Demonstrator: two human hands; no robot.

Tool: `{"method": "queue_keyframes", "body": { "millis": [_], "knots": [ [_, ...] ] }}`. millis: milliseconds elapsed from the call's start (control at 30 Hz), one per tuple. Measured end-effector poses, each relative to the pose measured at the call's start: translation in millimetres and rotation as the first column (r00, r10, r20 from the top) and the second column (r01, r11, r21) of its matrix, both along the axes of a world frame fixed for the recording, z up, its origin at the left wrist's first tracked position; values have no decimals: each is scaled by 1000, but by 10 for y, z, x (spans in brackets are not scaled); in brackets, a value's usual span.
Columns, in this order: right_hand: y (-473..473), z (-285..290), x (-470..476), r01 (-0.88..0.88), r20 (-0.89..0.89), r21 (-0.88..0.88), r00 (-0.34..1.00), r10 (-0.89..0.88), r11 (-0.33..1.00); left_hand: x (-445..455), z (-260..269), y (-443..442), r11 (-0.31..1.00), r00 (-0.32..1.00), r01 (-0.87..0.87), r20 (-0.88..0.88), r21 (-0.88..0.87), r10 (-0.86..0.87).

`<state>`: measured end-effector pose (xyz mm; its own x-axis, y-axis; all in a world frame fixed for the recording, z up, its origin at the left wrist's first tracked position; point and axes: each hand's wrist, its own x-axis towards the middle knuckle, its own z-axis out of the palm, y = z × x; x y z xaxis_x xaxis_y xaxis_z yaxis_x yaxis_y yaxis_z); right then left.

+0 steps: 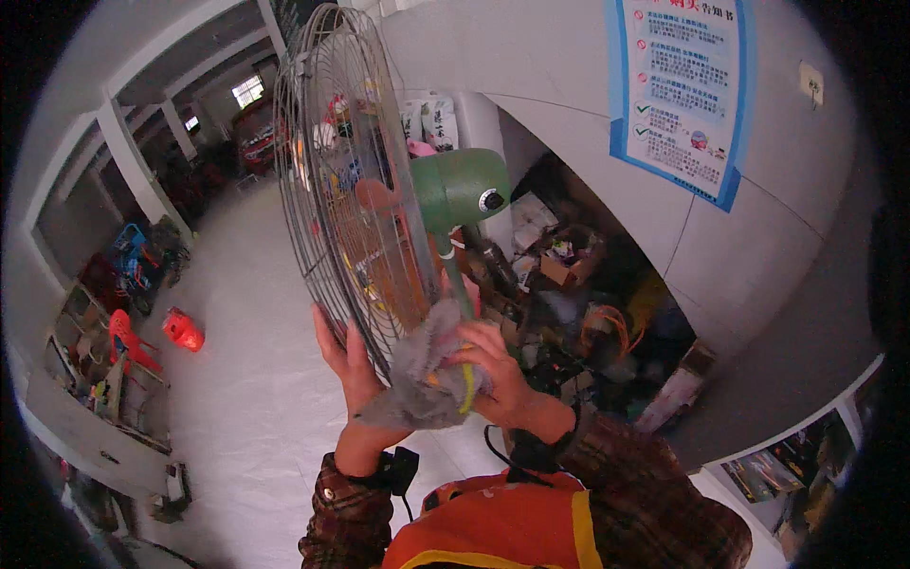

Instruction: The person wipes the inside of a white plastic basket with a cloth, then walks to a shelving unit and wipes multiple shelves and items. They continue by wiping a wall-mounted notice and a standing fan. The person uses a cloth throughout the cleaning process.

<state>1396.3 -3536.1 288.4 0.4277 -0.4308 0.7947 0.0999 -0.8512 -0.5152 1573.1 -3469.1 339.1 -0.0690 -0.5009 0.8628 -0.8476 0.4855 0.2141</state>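
Note:
A pedestal fan stands before me, with a round wire guard (334,206), a green motor housing (455,188) bearing a dark knob, and a green pole (458,274). My left hand (359,384) grips the lower edge of the guard, fingers on its front wires; the thumb is hidden. In my right hand (501,373) is a bunched grey cloth (416,384) with a yellow edge. The cloth lies against the bottom of the guard, close to the pole, and covers part of both. The fan's base is out of sight.
Behind the fan, boxes (561,267), an orange cable (611,327) and other clutter fill a dark recess. A poster (675,92) with writing hangs on the wall. At left are a red plastic chair (128,341) and a red container (183,329) on the pale floor (242,398).

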Motion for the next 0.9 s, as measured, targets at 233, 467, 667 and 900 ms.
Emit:
{"method": "queue_keyframes", "body": {
  "millis": [233,467,667,900],
  "knots": [
    [-332,-118,-309,-56,-132,154,988,77,986,71,65,52,998,1000,-15,-15,58,16],
    [-1541,1415,-164,-119,415,262,910,0,958,-59,2,23,995,995,-73,-61,65,77],
    [-2625,2909,647,-370,621,280,774,127,886,-118,3,77,963,956,-126,-229,238,182],
    [-2397,2423,1201,-486,405,197,832,381,852,-234,34,67,966,931,-118,-312,231,189]
  ]
}}
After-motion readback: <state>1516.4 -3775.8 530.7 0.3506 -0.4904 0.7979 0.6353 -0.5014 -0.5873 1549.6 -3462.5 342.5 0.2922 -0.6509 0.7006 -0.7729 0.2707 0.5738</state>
